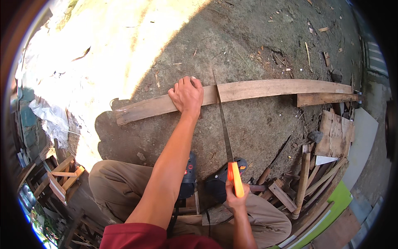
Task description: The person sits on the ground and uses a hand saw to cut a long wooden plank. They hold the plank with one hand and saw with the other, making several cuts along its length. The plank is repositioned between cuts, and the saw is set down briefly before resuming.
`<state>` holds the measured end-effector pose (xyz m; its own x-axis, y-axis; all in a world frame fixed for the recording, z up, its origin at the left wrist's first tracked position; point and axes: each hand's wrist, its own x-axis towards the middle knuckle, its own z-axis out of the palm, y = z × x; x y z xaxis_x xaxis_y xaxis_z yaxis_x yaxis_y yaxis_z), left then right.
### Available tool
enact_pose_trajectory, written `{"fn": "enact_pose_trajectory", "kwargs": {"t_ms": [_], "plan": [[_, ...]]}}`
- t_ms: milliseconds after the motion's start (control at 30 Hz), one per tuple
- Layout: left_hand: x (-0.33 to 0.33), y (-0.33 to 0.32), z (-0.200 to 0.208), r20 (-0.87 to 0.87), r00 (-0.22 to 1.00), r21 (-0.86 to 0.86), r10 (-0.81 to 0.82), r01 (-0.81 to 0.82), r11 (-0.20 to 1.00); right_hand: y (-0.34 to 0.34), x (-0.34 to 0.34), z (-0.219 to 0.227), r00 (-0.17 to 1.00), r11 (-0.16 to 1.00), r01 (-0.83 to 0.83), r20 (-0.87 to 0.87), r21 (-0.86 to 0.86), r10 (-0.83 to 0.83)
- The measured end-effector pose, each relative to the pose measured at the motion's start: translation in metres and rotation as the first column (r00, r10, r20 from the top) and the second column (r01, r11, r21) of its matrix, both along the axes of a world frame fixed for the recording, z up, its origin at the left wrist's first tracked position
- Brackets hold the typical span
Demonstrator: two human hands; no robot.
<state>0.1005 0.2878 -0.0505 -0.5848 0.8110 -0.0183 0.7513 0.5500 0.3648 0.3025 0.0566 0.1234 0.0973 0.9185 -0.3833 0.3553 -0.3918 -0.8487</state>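
A long wooden plank (269,88) runs across the view above the concrete ground. My left hand (186,94) grips it left of its middle, fingers curled over the far edge. Just right of that hand, the blade of a handsaw (225,128) crosses the plank, its tip reaching past the far side. My right hand (236,195) is closed round the saw's orange handle (235,178), near my right knee. Whether the teeth have cut into the wood cannot be made out.
A shorter board (323,98) lies by the plank's right end. Scrap wood (313,182) and a large knife (273,162) lie at right. A small wooden frame (64,178) and a crumpled plastic sheet (52,120) are at left. My dark clogs (189,174) are below the plank.
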Motion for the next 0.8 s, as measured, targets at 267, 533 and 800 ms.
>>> {"fn": "enact_pose_trajectory", "kwargs": {"t_ms": [267,533,800], "plan": [[-0.006,0.008,0.0,-0.039,0.999,0.04,-0.033,0.035,0.999,-0.015,0.0,-0.014,0.996,0.998,-0.044,0.076,0.044,0.041],[-0.001,0.004,0.002,-0.031,0.999,-0.045,-0.024,0.023,0.999,0.079,-0.014,-0.087,0.996,0.998,-0.028,-0.085,0.057,0.033],[0.002,0.005,0.0,-0.045,0.999,-0.02,0.029,-0.03,0.999,0.059,-0.03,-0.139,0.984,0.887,-0.178,0.076,0.425,0.16]]}}
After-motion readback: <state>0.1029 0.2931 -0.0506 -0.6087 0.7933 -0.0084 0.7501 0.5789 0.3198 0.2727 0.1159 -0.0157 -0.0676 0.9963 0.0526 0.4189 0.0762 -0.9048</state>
